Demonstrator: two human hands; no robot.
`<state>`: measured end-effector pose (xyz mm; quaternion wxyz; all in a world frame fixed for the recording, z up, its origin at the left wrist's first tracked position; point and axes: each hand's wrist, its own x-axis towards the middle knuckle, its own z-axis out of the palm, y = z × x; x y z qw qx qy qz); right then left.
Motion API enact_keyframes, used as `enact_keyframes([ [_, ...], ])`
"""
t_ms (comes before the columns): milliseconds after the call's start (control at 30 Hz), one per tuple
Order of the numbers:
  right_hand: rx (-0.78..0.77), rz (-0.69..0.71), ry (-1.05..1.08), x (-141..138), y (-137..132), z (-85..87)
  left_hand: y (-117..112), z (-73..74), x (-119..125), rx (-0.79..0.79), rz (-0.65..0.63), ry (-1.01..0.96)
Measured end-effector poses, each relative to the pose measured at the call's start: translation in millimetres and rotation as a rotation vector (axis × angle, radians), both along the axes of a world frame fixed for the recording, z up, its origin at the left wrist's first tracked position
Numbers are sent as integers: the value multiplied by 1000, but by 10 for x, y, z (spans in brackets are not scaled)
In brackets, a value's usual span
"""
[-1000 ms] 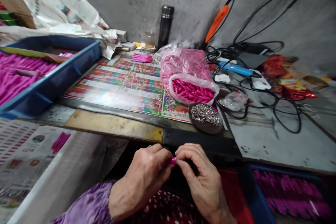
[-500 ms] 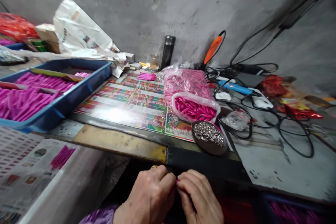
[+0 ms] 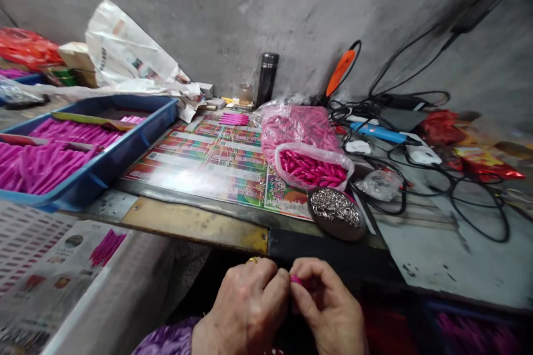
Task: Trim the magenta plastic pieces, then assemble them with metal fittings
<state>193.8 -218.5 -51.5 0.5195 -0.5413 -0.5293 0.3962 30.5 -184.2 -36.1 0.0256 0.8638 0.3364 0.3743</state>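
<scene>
A small magenta piece (image 3: 296, 279) is being held just below the edge of the bench (image 3: 441, 255), pinched at the fingertips of the right hand (image 3: 328, 305), while the fingers of the left hand (image 3: 245, 305) are being pressed closely against it; the exact grip is partly hidden. A close, steady pinch is judged best for so small a piece. Compared with the earlier view, more magenta is being shown between the hands. Beyond them, a dish of silver fittings (image 3: 320, 227) and a plastic bag of magenta pieces (image 3: 287, 177) are being kept within reach.
</scene>
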Motion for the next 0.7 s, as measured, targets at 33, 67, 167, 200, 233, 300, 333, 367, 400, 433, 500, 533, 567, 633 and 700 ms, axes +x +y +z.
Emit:
enact_keyframes([
  [33, -147, 31, 102, -5, -2, 17, -6, 20, -5, 0, -3, -18],
  [67, -270, 69, 180, -5, 0, 41, -10, 33, -11, 0, -8, -30],
  [167, -419, 160, 251, 6, 20, 135, -13, 41, -31, -39, -29, -25],
  [200, -415, 165, 245, 10, 28, 164, -13, 37, -36, -56, -33, -17],
  [233, -406, 162, 239, 11, 36, 187, -12, 33, -41, -70, -36, -11],
  [300, -384, 150, 243, 4, 49, 207, -6, 28, -46, -81, -38, -2],
  [333, -375, 143, 252, -4, 54, 206, -2, 27, -47, -81, -41, 2],
  [367, -365, 136, 262, -15, 58, 200, 3, 28, -46, -86, -43, 4],
  [400, -355, 129, 265, -25, 61, 193, 9, 29, -45, -99, -47, 4],
  [433, -346, 121, 256, -32, 63, 187, 14, 30, -44, -119, -51, -3],
  [500, -314, 90, 203, -23, 64, 183, 33, 33, -45, -160, -45, -21],
  [533, -289, 67, 160, 0, 63, 185, 49, 36, -49, -175, -31, -24],
  [567, -253, 39, 103, 37, 64, 189, 76, 40, -56, -180, -15, -16],
  [633, -142, -11, -48, 151, 75, 196, 170, 52, -87, -159, 25, 21],
  [700, 15, -58, -239, 294, 112, 191, 337, 70, -149, -124, 57, 66],
])
